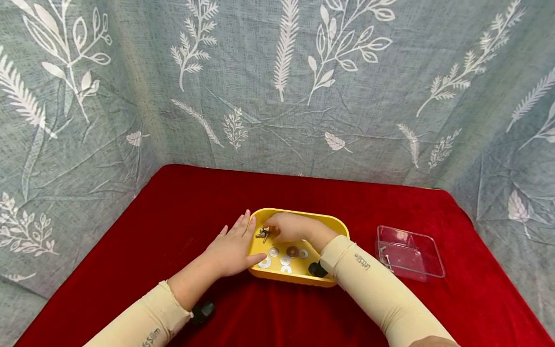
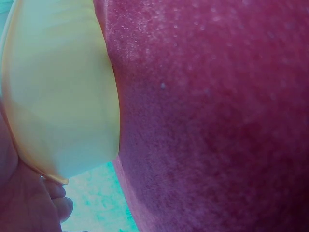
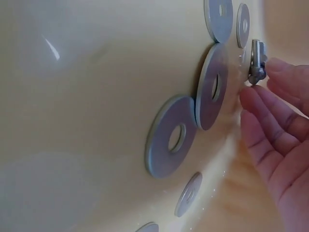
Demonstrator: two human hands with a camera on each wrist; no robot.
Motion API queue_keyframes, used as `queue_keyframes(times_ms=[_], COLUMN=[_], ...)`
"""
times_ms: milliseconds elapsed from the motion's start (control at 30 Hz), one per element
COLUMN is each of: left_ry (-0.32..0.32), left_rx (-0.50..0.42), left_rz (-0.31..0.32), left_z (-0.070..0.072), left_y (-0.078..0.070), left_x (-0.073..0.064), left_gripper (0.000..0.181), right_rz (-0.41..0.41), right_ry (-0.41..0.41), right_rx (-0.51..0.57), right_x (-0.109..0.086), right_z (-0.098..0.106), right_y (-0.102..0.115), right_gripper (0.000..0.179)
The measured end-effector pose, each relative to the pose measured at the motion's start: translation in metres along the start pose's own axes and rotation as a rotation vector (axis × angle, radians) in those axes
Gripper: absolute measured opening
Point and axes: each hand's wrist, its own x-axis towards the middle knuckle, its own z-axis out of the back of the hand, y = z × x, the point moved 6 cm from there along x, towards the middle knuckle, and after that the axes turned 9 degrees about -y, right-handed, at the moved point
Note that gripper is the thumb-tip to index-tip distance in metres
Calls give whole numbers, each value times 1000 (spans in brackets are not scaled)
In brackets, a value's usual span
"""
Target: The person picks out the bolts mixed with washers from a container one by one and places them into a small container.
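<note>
Several bolts lie bunched right at the fingertips of the right hand, whose fingers are bent toward them; whether any bolt is actually pinched I cannot tell. Because the pieces lie across one another, a hurried pinch could bring up two at once, or flick one away along the floor of the yellow bin.

To that hand's left, the left hand rests against the bin's side, fingers straight and thumb reaching over the near rim. It grips nothing, so if its pressure eased or grew uneven, the bin might slide or turn on the cloth-covered table.

Just nearer the person than the right hand, flat washers are scattered over the bin floor. The black wrist device hangs low behind that hand, and a sideways sweep could let it shove washers or knock the rim.

Farther out, well to the right of the right hand, sits a clear box with a few small screws inside. Its low wall beside the right forearm could be bumped if the elbow swung outward.
</note>
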Motion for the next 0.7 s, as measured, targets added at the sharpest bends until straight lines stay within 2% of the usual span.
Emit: queue_keyframes(times_ms=[300, 700], left_ry=[-9, -7], left_rx=[4, 1], left_rz=[-8, -9], left_z=[0, 0], left_y=[0, 0], left_x=[0, 0], left_gripper=[92, 91], right_rz=[-64, -81], right_ry=[7, -22], right_rx=[118, 188], right_x=[2, 6], right_z=[-4, -10], right_y=[-2, -12], right_gripper=[43, 40])
